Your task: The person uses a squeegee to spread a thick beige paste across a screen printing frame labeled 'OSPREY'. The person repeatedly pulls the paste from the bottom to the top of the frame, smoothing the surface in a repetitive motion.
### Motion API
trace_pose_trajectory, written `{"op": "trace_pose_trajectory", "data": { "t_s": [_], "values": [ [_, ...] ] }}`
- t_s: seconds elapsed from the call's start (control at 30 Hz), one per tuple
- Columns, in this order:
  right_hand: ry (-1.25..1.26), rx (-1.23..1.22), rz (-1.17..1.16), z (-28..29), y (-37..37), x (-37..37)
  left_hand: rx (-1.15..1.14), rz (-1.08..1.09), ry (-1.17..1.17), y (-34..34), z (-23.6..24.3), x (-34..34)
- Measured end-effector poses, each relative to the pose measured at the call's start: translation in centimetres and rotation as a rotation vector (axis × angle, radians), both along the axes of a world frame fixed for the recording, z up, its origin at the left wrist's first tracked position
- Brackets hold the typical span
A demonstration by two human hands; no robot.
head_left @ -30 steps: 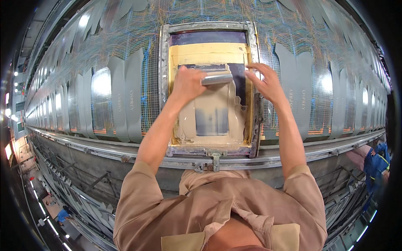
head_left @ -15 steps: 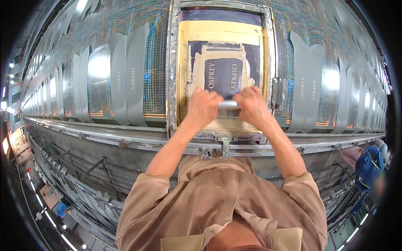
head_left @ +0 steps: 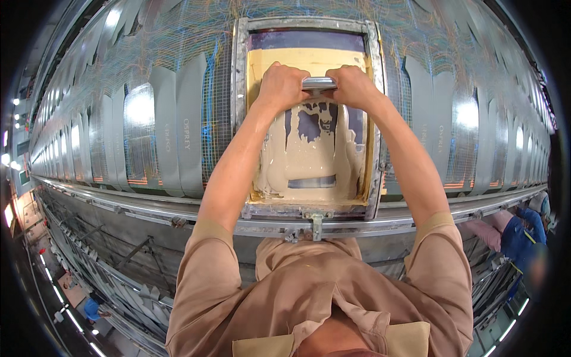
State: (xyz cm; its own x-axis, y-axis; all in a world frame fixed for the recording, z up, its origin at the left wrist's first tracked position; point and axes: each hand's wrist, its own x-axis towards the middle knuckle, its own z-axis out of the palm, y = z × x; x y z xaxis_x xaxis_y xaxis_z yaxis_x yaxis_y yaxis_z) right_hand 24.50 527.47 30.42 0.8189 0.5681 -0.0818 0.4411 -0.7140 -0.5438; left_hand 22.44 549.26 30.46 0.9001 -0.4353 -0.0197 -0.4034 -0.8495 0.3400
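Note:
My left hand and my right hand are both closed round the two ends of a squeegee with a shiny metal bar. They hold it across the far part of a screen printing frame, whose rim is metal. Beige ink lies wet and uneven over the dark mesh on my side of the squeegee. Parts of the mesh still show dark through it. Yellowish tape or coating borders the mesh inside the frame. My hands hide most of the squeegee's blade.
Grey cut pieces with pale printing lie in rows on the long table to both sides of the frame. A metal rail runs along the table's near edge, with a clamp below the frame. Another person is at the far right.
Both hands have pushed the squeegee from the near part of the frame to its far part. Beige ink now covers much of the mesh that showed dark before.

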Motion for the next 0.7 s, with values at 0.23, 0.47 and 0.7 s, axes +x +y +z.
{"op": "trace_pose_trajectory", "data": {
  "t_s": [0.23,0.47,0.7],
  "values": [
    [-0.069,0.019,0.130,-0.4,-1.5,-14.7,-0.094,-0.019,0.010,-0.7,-0.6,-16.1],
    [-0.080,-0.085,0.122,1.2,-1.5,-12.7,-0.122,-0.051,-0.084,-0.6,0.5,-13.4],
    [-0.007,-0.068,0.027,0.5,-0.1,0.6,-0.049,0.001,-0.052,-0.2,0.4,0.0]
  ]
}}
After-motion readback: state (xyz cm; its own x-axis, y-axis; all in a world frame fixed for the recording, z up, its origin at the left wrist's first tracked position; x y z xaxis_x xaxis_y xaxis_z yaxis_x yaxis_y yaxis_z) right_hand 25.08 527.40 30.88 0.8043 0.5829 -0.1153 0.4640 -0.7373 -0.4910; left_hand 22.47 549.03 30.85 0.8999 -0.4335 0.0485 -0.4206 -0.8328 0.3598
